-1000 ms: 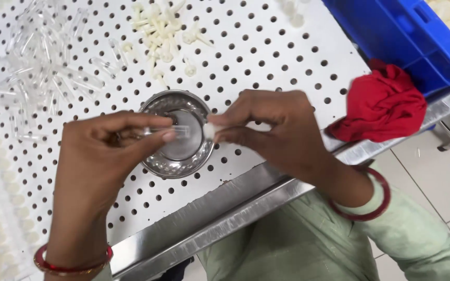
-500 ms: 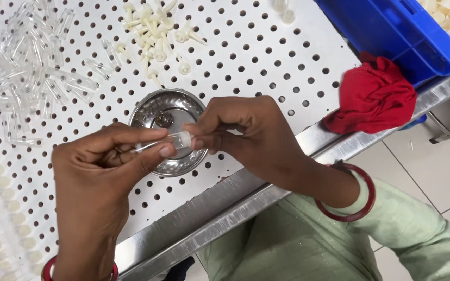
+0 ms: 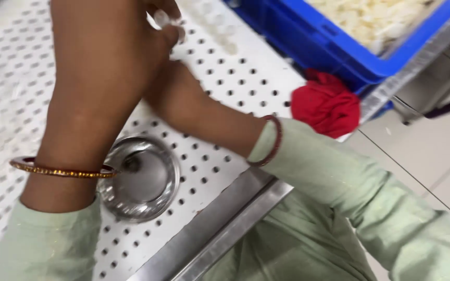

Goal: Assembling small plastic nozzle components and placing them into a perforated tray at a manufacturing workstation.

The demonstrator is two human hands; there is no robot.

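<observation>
White perforated steel table (image 3: pixel 225 73), floor tiles at right. Small clear piece (image 3: pixel 162 18) pinched at top edge between left hand (image 3: pixel 105 52) and right hand (image 3: pixel 170 23), above shallow steel bowl (image 3: pixel 147 179), contents unclear. Beyond: red cloth (image 3: pixel 326 104), blue crate (image 3: pixel 334 47) holding whitish pieces (image 3: pixel 371 18).

Both forearms stretch over the white perforated worktop (image 3: pixel 225 88); the left hand (image 3: pixel 110 47) rises near the top edge, the right hand (image 3: pixel 170 34) mostly hidden behind it, a small pale piece (image 3: pixel 163 18) at the fingertips; a steel bowl (image 3: pixel 149 182) sits below the wrists; a red cloth (image 3: pixel 326 104) lies beside a blue crate (image 3: pixel 308 39).
</observation>
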